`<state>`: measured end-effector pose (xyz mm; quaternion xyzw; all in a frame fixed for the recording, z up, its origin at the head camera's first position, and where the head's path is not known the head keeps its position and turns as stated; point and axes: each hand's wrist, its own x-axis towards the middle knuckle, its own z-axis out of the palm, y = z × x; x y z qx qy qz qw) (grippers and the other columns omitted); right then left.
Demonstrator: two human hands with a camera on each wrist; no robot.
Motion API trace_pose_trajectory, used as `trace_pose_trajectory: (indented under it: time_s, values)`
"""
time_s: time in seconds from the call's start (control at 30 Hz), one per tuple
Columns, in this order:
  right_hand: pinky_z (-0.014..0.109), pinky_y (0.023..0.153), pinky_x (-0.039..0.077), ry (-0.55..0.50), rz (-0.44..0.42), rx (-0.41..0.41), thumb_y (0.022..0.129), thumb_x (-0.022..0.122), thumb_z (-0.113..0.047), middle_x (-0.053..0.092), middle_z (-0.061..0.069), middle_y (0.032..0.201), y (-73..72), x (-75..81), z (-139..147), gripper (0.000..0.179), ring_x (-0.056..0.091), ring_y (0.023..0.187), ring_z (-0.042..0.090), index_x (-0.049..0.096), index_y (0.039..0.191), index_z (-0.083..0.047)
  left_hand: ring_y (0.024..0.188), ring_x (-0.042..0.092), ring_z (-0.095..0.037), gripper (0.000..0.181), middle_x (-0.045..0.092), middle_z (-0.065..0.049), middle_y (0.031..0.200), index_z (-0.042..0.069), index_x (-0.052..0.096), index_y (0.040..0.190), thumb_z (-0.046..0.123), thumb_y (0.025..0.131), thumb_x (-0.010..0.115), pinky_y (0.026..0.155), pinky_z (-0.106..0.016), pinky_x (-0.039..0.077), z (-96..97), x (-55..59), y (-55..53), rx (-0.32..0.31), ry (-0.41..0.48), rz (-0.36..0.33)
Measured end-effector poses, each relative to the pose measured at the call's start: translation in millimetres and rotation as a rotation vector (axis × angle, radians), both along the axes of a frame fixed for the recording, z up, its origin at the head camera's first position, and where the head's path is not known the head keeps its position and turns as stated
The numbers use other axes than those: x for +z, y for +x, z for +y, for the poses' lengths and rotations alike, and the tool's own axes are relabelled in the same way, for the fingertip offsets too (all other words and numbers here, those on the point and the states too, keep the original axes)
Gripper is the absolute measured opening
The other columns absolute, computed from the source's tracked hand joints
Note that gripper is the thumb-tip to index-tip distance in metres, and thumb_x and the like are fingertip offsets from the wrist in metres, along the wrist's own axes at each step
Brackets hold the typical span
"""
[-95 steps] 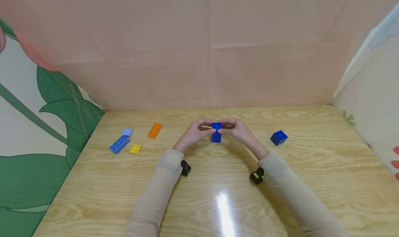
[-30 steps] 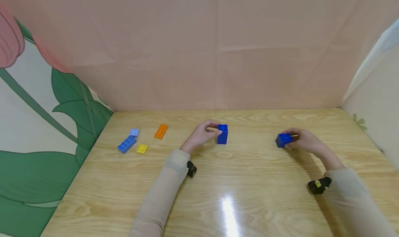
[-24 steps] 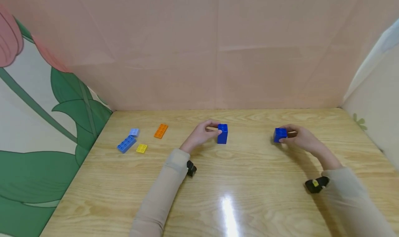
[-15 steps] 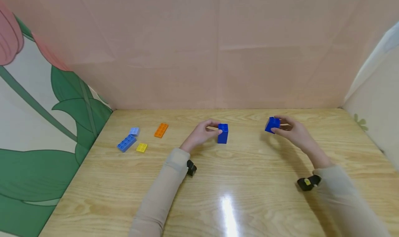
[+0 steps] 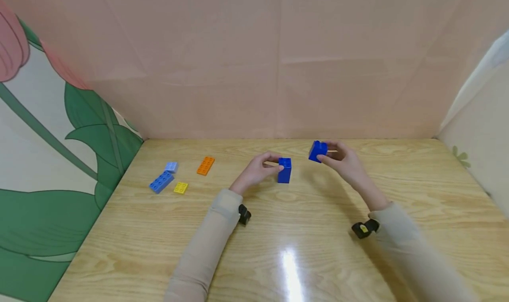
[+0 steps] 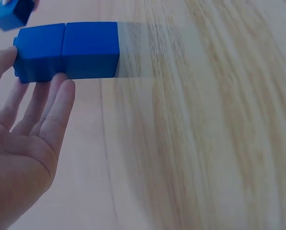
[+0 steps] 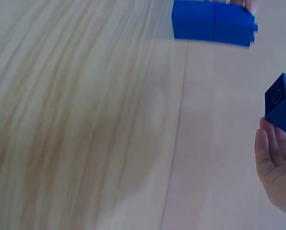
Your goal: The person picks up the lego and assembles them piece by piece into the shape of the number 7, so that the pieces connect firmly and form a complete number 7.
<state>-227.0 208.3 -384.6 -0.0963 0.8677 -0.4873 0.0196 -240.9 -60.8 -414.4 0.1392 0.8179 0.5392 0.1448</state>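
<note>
A stack of two dark blue building blocks (image 5: 284,171) stands upright on the wooden table. My left hand (image 5: 257,170) holds its upper block between thumb and fingers; the seam between the two blocks shows in the left wrist view (image 6: 64,50). To the right, my right hand (image 5: 345,161) pinches a third dark blue block (image 5: 317,151), raised above the table and tilted. Its hollow underside (image 7: 277,96) shows in the right wrist view. A gap separates this block from the stack.
On the left of the table (image 5: 119,231) lie an orange block (image 5: 205,165), a yellow block (image 5: 180,187), a longer blue block (image 5: 161,182) and a small light blue block (image 5: 171,167). A pinkish cloth wall (image 5: 278,72) rises behind the table's far edge.
My right hand let go of the stack, took the third blue block from the right side, lifted it and carried it left towards the stack. My left hand stays on the stack.
</note>
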Motion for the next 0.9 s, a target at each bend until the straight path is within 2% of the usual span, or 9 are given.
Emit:
trace_pose_trajectory:
  time_s: [0.1, 0.23, 0.53, 0.77, 0.9]
  values:
    - [0.025, 0.09, 0.053, -0.021, -0.007, 0.023, 0.095, 0.059, -0.032, 0.05, 0.023, 0.137, -0.9, 2.1, -15, 0.059, 0.054, 0.121, 0.039, 0.039, 0.142, -0.004, 0.112, 0.06, -0.027, 0.04, 0.057, -0.007, 0.131, 0.019, 0.056, 0.131, 0.032, 0.093, 0.062, 0.091, -0.042, 0.053, 0.6, 0.3, -0.3, -0.001, -0.015, 0.004]
    - [0.054, 0.101, 0.046, -0.059, -0.021, 0.048, 0.095, 0.06, -0.028, 0.048, 0.024, 0.138, -3.8, 0.8, -32, 0.057, 0.051, 0.124, 0.042, 0.039, 0.141, -0.003, 0.115, 0.059, -0.025, 0.042, 0.057, -0.005, 0.132, 0.021, 0.055, 0.132, 0.035, 0.093, 0.061, 0.092, -0.041, 0.053, 0.0, 1.5, -0.2, -0.007, -0.039, 0.004]
    - [0.053, 0.099, 0.049, -0.118, 0.021, 0.106, 0.094, 0.062, -0.017, 0.052, 0.026, 0.133, -8.6, -6.3, -60, 0.05, 0.055, 0.119, 0.043, 0.044, 0.138, -0.001, 0.119, 0.058, -0.028, 0.045, 0.057, -0.007, 0.135, 0.016, 0.053, 0.135, 0.031, 0.094, 0.061, 0.098, -0.042, 0.051, -5.4, 5.0, 1.2, -0.034, -0.035, 0.017]
    - [0.052, 0.097, 0.05, -0.135, 0.032, 0.128, 0.092, 0.064, -0.012, 0.054, 0.027, 0.13, -7.8, -9.7, -69, 0.049, 0.057, 0.117, 0.044, 0.046, 0.136, -0.001, 0.125, 0.055, -0.028, 0.052, 0.053, -0.007, 0.14, 0.017, 0.048, 0.14, 0.029, 0.092, 0.063, 0.101, -0.04, 0.049, -7.0, 0.9, -0.5, -0.069, -0.001, -0.004]
    - [0.052, 0.097, 0.05, -0.139, 0.034, 0.121, 0.091, 0.063, -0.01, 0.054, 0.027, 0.129, -7.9, -10.8, -70, 0.048, 0.057, 0.116, 0.044, 0.046, 0.136, 0.0, 0.127, 0.053, -0.028, 0.057, 0.051, -0.008, 0.141, 0.02, 0.043, 0.144, 0.031, 0.092, 0.063, 0.102, -0.041, 0.049, -8.4, 1.6, -1.2, -0.043, 0.035, -0.009]
